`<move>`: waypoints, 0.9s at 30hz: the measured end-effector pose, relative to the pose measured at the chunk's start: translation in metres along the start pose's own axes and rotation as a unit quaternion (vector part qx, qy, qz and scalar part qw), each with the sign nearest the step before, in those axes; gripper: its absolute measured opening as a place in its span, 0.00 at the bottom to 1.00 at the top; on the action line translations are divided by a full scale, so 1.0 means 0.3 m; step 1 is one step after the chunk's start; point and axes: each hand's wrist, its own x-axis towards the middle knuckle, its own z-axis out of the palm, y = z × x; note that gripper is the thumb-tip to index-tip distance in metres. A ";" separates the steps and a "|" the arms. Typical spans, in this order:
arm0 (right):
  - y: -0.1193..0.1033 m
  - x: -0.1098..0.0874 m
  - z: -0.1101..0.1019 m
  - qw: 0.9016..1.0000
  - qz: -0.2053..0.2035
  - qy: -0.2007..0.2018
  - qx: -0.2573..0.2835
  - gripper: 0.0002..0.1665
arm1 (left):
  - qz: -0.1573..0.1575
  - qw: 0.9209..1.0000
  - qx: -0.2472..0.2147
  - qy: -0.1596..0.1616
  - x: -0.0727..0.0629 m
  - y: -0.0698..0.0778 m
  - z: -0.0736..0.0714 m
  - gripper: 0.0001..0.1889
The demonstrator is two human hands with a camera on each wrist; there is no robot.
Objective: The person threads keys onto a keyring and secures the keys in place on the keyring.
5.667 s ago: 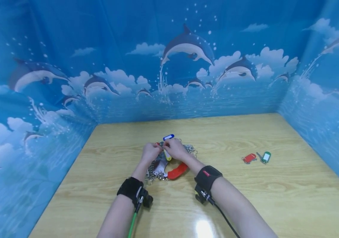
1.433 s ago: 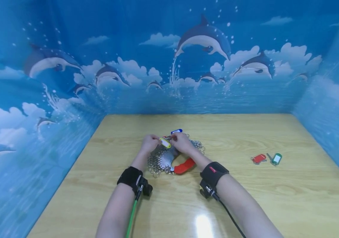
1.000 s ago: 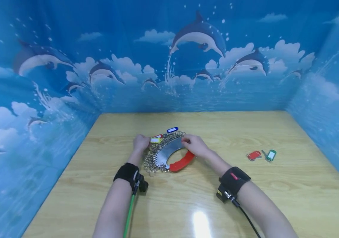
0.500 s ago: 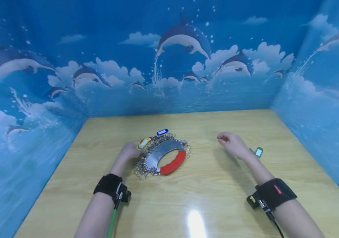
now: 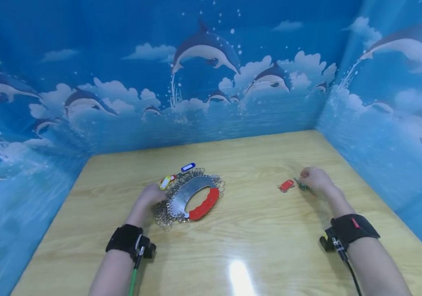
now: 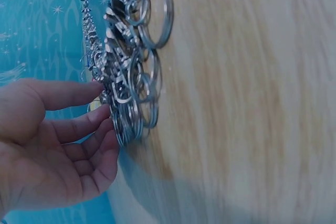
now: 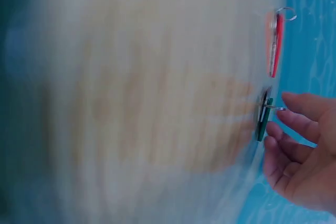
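Note:
A crescent-shaped silver key holder (image 5: pixel 190 193) with a red grip (image 5: pixel 204 204) lies on the table, its outer rim crowded with split rings (image 6: pixel 134 72). My left hand (image 5: pixel 151 195) is at the holder's left edge. Its thumb and index fingertips (image 6: pixel 106 109) touch the rings, slightly apart, the other fingers loosely curled. Blue (image 5: pixel 188 167), yellow (image 5: pixel 165 182) and red tags lie along the far rim. On the right, my right hand (image 5: pixel 318 181) pinches the ring of a green key tag (image 7: pixel 265 124) between thumb and index finger. The tag tilts, with a key beside it.
A red key tag (image 5: pixel 286 185) with a key lies just left of the right hand. The wooden table (image 5: pixel 263 242) meets a blue dolphin-print curtain (image 5: pixel 129 119) at the back and sides. Cables run from both wrist cameras.
The yellow tag has been let go beside the rim. My right hand has moved from the key holder far right to the green key tag. The left hand has lowered to the rings.

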 end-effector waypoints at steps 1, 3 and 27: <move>0.006 0.000 0.005 1.000 0.001 -0.006 -0.005 0.19 | -0.001 1.000 -0.006 -0.007 -0.006 -0.005 -0.003 0.08; 0.015 0.000 0.014 1.000 -0.004 -0.016 -0.010 0.18 | -0.002 1.000 -0.015 -0.018 -0.017 -0.015 -0.009 0.08; -0.113 0.020 0.084 0.988 -0.142 -0.044 -0.032 0.06 | 0.061 0.998 -0.032 -0.013 -0.019 -0.084 0.009 0.13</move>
